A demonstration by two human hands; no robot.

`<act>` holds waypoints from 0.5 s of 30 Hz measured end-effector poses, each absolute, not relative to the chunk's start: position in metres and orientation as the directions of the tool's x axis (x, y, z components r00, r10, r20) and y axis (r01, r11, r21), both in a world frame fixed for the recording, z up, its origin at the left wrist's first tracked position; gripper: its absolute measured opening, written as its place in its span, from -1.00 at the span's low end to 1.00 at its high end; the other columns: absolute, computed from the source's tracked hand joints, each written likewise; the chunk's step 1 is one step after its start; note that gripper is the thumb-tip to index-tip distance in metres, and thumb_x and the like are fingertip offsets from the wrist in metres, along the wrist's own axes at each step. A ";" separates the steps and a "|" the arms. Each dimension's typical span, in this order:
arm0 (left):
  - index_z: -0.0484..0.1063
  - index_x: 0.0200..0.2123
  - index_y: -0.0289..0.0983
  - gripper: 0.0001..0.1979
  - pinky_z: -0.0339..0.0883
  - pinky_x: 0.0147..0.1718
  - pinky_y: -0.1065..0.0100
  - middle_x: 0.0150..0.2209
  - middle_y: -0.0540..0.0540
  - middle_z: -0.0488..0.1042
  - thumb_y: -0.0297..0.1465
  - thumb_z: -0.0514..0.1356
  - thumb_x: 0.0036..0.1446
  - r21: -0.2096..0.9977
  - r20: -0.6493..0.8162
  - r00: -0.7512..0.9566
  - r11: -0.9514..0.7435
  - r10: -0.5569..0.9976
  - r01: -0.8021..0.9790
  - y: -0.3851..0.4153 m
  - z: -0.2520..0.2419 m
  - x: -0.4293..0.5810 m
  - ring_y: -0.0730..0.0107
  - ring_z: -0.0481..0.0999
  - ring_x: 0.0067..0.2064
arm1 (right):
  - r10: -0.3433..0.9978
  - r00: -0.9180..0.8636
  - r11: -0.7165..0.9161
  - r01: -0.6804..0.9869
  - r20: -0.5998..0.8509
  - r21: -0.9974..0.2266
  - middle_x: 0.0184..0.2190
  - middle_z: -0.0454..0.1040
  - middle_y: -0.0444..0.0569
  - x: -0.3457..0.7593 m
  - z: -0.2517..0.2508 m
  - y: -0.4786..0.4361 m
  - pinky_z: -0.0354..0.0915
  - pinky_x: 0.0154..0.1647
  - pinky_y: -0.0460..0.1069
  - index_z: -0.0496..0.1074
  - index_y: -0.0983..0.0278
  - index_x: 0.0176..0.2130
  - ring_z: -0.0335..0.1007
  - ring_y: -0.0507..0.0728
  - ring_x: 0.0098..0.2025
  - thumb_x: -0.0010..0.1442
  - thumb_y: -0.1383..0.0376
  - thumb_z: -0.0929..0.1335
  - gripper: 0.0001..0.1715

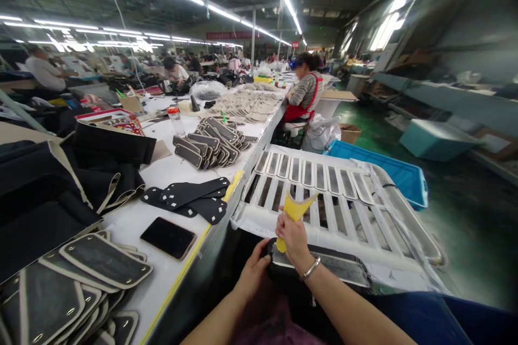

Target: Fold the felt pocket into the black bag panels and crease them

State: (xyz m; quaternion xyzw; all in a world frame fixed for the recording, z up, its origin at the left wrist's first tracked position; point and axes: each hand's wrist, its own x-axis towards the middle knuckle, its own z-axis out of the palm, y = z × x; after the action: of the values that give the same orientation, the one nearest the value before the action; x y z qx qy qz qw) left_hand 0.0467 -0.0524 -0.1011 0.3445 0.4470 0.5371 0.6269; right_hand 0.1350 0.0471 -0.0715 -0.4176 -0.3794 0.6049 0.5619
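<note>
Just on the near side of the white slatted rack [265, 210], the dark panel [338, 265] lies at the lap; the left hand [258, 260] grips its left end, apparently to steady it. The right hand [292, 234] is clenched around the yellow tool [297, 207], its forked end up and its narrow end down at the panel, probably for firm pressure; the right forearm hides part of the panel. Edged strips [307, 173] line the rack's far half, seemingly spaced apart so they do not stick. Left of the rack lie a phone [169, 237] and black straps [190, 197]; a blue bin [404, 183] at its far right and a seated co-worker [306, 91] beyond it limit the room there.
</note>
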 end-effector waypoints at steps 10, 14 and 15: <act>0.31 -0.06 -0.25 -0.63 0.22 0.02 0.22 -0.10 -0.10 0.47 -0.37 0.10 0.01 0.948 -0.142 -0.062 0.117 0.988 -0.296 -0.048 -0.101 0.047 0.21 0.40 -0.02 | 0.992 -0.115 -0.073 -0.239 -0.046 -0.968 -0.64 0.14 -0.27 0.120 -0.083 0.035 0.05 -0.66 -0.11 0.31 0.29 -0.16 0.01 -0.04 -0.66 0.04 0.08 0.32 -0.57; 0.34 -0.12 -0.26 -0.67 0.17 0.07 0.21 -0.08 -0.12 0.45 -0.27 0.14 0.03 0.953 -0.140 -0.118 0.102 0.983 -0.287 -0.046 -0.103 0.051 0.16 0.36 0.03 | 0.976 -0.202 0.062 -0.091 0.080 -0.994 -0.35 0.40 -0.08 0.118 -0.077 0.020 0.25 -0.24 -0.03 0.42 0.24 -0.17 0.29 0.06 -0.34 -0.01 0.23 0.38 -0.66; 0.34 -0.12 -0.27 -0.65 0.16 0.09 0.21 -0.05 -0.14 0.44 -0.24 0.14 0.03 0.951 -0.144 -0.132 0.101 0.981 -0.293 -0.044 -0.102 0.052 0.15 0.34 0.05 | 0.968 -0.228 0.091 -0.065 0.104 -0.994 -0.30 0.42 -0.07 0.117 -0.075 0.019 0.23 -0.17 -0.01 0.43 0.23 -0.19 0.30 0.07 -0.29 -0.03 0.26 0.39 -0.67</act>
State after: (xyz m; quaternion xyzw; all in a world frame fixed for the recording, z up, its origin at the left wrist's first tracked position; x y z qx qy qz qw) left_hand 0.0516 -0.0444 -0.1023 0.3512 0.4893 0.5713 0.5576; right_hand 0.1166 0.0189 -0.0746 -0.3994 -0.5651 0.5430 0.4758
